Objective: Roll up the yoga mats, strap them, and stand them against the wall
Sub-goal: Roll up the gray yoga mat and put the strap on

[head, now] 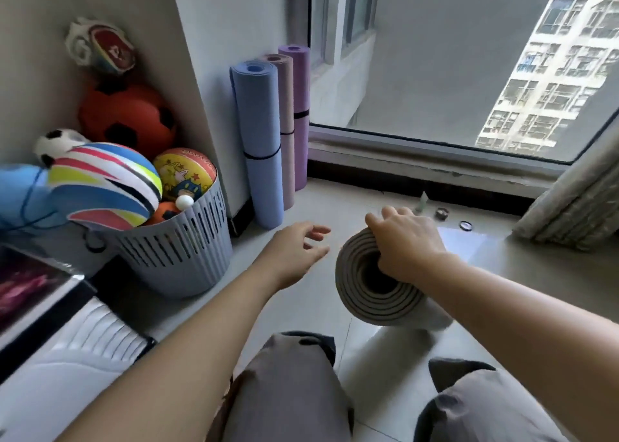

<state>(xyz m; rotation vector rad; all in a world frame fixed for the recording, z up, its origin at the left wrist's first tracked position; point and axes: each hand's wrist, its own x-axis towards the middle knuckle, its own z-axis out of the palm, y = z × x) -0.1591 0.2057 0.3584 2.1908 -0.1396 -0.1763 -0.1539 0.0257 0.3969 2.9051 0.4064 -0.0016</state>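
A rolled grey yoga mat (360, 294) is held up off the floor, its spiral end facing me. My right hand (407, 244) grips its top edge, fingers curled over the outside. My left hand (294, 254) hovers just left of the roll with fingers loosely spread, holding nothing. Three rolled mats stand upright in the corner by the wall and window: a blue mat (261, 140), a mauve mat (284, 120) and a purple mat (300, 106). The blue and purple ones each show a dark strap round the middle.
A grey slotted basket (181, 250) full of balls stands at the left by the wall. Low window frame (435, 160) runs across the far side, with a curtain (576, 203) at right. Small round objects (465, 225) lie on the floor. My knees (288, 384) are below.
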